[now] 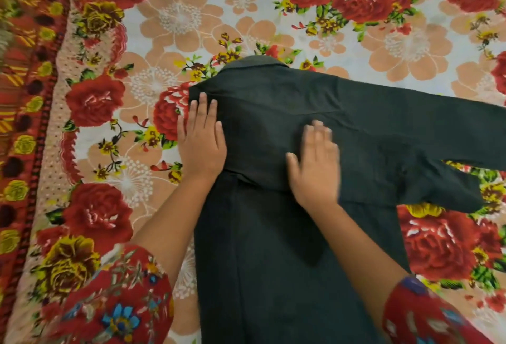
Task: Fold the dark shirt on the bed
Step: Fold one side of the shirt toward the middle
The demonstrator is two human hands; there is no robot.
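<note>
Left hand (201,144) and right hand (315,168) press dark shirt (273,261) on bedspread (191,15).

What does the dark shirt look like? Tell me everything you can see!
The dark shirt is plain charcoal cloth, soft-looking and slightly creased. It lies flat on the flowery bedsheet, collar pointing away from the person. One sleeve stretches right; the left side looks folded in. The left hand presses flat near its left shoulder, the blurred right hand on its middle.

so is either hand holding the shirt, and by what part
Nothing is gripped: the left hand lies flat on the dark shirt at its shoulder edge, the right hand flat on its middle.
</note>
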